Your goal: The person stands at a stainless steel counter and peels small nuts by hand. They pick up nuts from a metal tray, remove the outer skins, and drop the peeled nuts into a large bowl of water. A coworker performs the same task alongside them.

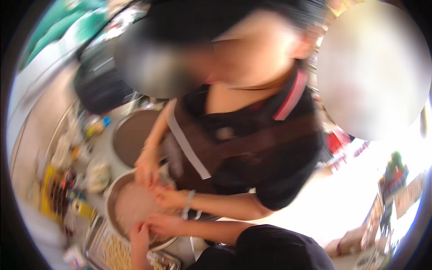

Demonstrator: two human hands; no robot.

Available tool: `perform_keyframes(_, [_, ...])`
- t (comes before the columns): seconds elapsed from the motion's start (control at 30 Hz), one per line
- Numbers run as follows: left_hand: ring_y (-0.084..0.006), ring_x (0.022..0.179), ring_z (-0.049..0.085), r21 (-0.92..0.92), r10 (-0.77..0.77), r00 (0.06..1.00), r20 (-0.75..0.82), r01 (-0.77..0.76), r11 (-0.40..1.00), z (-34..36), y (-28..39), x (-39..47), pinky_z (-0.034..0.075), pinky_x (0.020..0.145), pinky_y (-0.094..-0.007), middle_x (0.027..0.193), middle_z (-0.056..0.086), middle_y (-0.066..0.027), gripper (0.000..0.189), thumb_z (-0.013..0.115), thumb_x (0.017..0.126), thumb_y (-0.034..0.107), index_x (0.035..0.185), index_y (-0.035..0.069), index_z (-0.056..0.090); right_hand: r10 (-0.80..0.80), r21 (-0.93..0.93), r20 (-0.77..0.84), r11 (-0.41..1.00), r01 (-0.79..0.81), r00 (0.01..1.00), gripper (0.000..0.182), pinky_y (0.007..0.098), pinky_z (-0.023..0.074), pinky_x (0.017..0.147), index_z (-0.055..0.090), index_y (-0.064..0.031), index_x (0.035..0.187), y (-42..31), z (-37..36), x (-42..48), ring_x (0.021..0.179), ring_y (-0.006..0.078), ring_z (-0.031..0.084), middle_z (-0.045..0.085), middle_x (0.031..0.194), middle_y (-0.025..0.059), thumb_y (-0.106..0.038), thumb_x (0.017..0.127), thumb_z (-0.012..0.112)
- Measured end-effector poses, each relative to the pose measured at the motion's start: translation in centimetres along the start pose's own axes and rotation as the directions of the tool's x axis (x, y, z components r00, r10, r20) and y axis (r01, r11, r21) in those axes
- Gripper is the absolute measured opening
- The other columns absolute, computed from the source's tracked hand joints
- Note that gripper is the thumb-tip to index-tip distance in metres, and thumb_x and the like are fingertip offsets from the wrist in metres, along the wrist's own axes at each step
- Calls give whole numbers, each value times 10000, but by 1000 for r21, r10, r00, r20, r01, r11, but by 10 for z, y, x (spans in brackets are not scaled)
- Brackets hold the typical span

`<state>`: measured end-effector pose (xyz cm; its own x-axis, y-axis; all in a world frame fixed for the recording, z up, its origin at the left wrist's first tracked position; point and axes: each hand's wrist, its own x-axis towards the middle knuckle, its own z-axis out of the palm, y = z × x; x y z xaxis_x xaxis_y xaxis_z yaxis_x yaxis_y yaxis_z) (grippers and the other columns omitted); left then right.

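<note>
A large round pan with a pale rim holds a broad pinkish-beige mass, too blurred to name. Over its near part, my left hand comes in from below and my right hand from the right, their fingertips close together. Whether anything small is between the fingers is hidden by blur. Just beyond, a co-worker's two hands meet over the same pan. Below the pan lies a metal tray with many small pale-yellow pieces, partly behind my left forearm.
The co-worker, in a dark shirt and apron, stands close on the far side. A second round pan sits behind the first. Along the left are a tied plastic bag, a yellow crate-like item and a yellow container.
</note>
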<state>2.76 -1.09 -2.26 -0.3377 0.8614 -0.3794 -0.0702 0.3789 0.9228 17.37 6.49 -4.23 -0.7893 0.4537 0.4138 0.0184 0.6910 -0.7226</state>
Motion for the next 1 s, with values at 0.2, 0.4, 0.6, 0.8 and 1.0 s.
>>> perform_keyframes(0.2, [-62,589,453,2,71,997,24,-71,997,11,29,-20,356,503,-225,679,521,19,236,482,930,198,821,33,610,128,30,-161,992,-124,979,125,349,472,769,615,-91,956,-23,-19,2,828,276,575,575,871,100,-146,865,549])
perform_keyframes(0.4, [-82,587,468,-232,-92,996,8,91,969,23,31,-17,385,522,-239,711,545,12,322,456,952,326,849,63,611,225,-42,-169,971,-235,960,143,340,472,683,644,-39,939,-37,-46,-5,759,264,588,613,866,111,-72,811,588])
perform_keyframes(0.6, [-105,620,473,-349,-66,961,269,161,923,-1,32,-21,371,531,-228,750,558,-37,468,353,969,414,859,23,586,184,147,-262,978,-150,947,110,285,468,603,636,-7,912,-47,-43,6,700,221,592,614,821,122,-31,808,612])
perform_keyframes(0.8, [-85,601,479,-377,-137,956,261,231,897,7,35,-19,360,486,-194,726,551,-15,426,384,965,406,942,31,584,151,114,-122,984,-138,981,127,250,470,595,631,-23,937,-41,-43,-2,689,161,594,619,935,101,-47,812,623])
perform_keyframes(1.0, [-75,631,470,-350,-119,973,197,183,919,4,41,-24,371,543,-192,777,545,-13,259,490,942,300,923,55,573,47,51,-153,998,-39,987,184,266,463,666,624,-39,1002,-45,-45,8,727,159,584,545,1054,95,-39,820,600])
